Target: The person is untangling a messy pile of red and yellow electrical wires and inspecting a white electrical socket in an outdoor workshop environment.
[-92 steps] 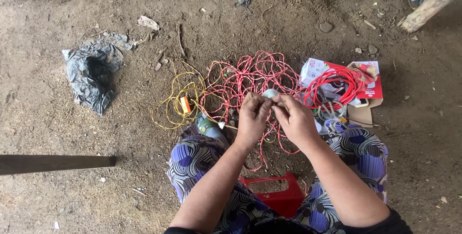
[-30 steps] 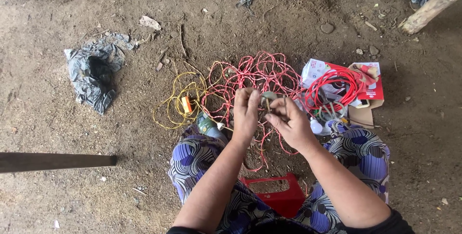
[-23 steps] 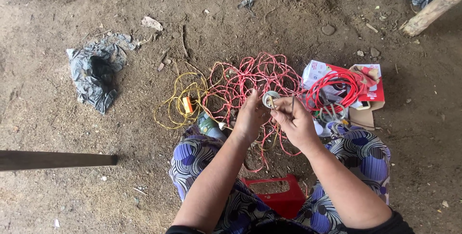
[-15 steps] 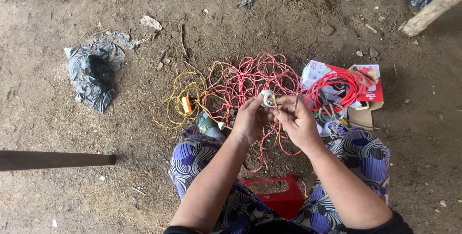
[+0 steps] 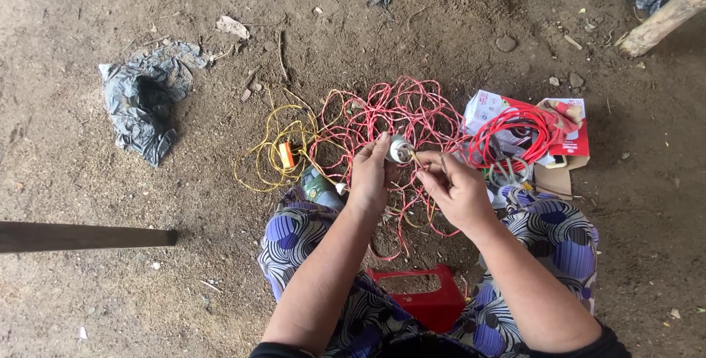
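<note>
White plastic shows between the fingers [image 5: 380, 146] of the left hand [image 5: 370, 178]: a small round fitting [image 5: 399, 150], gripped at its side and held above the tangle of red wire [image 5: 397, 119] on the dirt floor [image 5: 184, 255]. The right hand [image 5: 457, 190] sits just beside it, its fingers pinched narrow on what looks like a thin wire end [image 5: 417, 159] that meets the fitting; whether that end is already seated inside I cannot tell.

The risk, as I judge it, lies in that small contact. A thin strand pinched so close to its tip could bend or slip out of the fitting, and a loose grip on the round body could let it drop into the red loops below, where it would be hard to find. The wire trails down between the knees, so any tug from the patterned skirt [image 5: 559, 233] or the red stool [image 5: 423, 299] could pull it free.

Further out lie a yellow wire coil [image 5: 272, 152], a neat red coil [image 5: 515, 133] on opened cardboard boxes [image 5: 570, 141], and a crumpled grey plastic bag [image 5: 143, 100].
</note>
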